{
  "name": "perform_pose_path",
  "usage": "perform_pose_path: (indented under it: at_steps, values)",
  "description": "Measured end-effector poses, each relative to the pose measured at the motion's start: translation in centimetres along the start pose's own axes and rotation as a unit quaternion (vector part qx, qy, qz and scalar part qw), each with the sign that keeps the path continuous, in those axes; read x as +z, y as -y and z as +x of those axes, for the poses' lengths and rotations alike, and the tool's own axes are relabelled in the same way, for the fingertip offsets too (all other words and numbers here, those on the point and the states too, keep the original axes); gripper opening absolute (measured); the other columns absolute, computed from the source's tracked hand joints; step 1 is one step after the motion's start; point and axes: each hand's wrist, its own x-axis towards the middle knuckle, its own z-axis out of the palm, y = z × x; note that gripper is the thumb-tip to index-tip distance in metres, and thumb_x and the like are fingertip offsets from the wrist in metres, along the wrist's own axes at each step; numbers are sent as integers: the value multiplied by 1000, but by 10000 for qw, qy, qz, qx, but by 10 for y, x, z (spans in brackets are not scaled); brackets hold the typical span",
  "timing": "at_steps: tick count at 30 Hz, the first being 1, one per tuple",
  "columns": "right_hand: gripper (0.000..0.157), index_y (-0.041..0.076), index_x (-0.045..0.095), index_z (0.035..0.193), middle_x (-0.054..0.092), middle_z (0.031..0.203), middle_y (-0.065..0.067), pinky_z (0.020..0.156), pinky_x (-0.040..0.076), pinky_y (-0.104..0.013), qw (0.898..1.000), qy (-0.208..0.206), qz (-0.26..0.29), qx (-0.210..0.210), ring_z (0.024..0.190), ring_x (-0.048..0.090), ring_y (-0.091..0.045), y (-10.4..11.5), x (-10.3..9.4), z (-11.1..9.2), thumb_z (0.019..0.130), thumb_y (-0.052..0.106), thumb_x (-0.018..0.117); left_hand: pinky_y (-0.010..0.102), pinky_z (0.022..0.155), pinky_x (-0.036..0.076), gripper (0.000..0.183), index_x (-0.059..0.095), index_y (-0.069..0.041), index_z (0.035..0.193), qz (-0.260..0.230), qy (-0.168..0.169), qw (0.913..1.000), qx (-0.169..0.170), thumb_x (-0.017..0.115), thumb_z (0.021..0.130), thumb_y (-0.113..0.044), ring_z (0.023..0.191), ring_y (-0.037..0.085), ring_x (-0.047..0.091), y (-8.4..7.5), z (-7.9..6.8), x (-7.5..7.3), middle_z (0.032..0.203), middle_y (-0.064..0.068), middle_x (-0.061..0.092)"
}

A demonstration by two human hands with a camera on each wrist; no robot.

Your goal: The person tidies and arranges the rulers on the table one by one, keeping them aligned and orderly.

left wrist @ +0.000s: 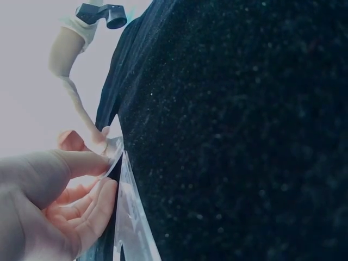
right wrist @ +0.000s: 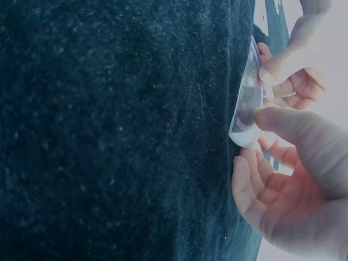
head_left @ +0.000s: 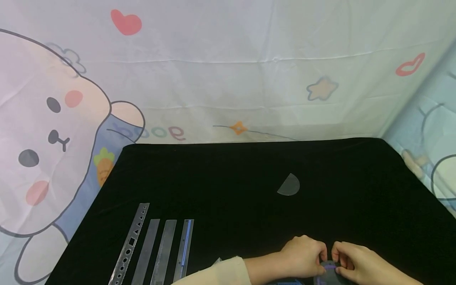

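Observation:
Both hands hold a clear protractor (head_left: 327,273) at the near right edge of the black cloth. My left hand (head_left: 305,255) pinches its left side between thumb and fingers. On the other side, my right hand (head_left: 360,263) pinches it the same way. Fine markings show on the protractor (right wrist: 247,100) in the right wrist view. Beside the left hand (left wrist: 65,201), a clear triangular set square (left wrist: 133,223) lies on the cloth in the left wrist view. The right hand (right wrist: 304,179) hides part of the protractor's edge.
A clear half-round piece (head_left: 290,185) lies farther back on the black cloth (head_left: 231,178). To the left lie a stencil ruler (head_left: 130,241), two plain rulers (head_left: 147,249) and a ruler with a blue stripe (head_left: 184,247). A printed curtain (head_left: 221,79) hangs behind.

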Motion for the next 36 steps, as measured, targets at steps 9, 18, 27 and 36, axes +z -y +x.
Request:
perform_pose_path:
  at_steps: [9,18,27,36]
  values:
    - [26,20,50,91,49,73,10,50,44,-21,9996,-81,-235,90,60,49,-1,0,3,2,74,21,69,9,48,36,16,62,-29,91,500,-175,9985,167,70,78,-29,59,-6,43,1,-1,1,71,-18,48]
    - [24,19,51,92,50,72,11,50,45,-21,9998,-12,-197,85,60,50,-2,2,0,2,75,22,68,8,49,37,19,61,-28,96,301,-10,9993,238,71,79,-27,59,-7,45,4,-1,-3,72,-19,50]
    - [21,14,55,97,54,73,10,51,47,-21,9995,-76,-271,148,61,53,-1,7,-13,4,80,21,65,8,50,38,16,62,-26,94,-62,-111,9997,220,70,81,-29,58,-8,46,16,-3,-16,70,-19,51]
    - [22,11,57,104,58,79,10,53,48,-19,9966,-649,-485,-139,65,54,2,17,-20,15,85,21,61,9,50,38,10,63,-23,87,-487,-683,9964,115,70,80,-25,56,-6,47,32,-4,-23,67,-18,52]
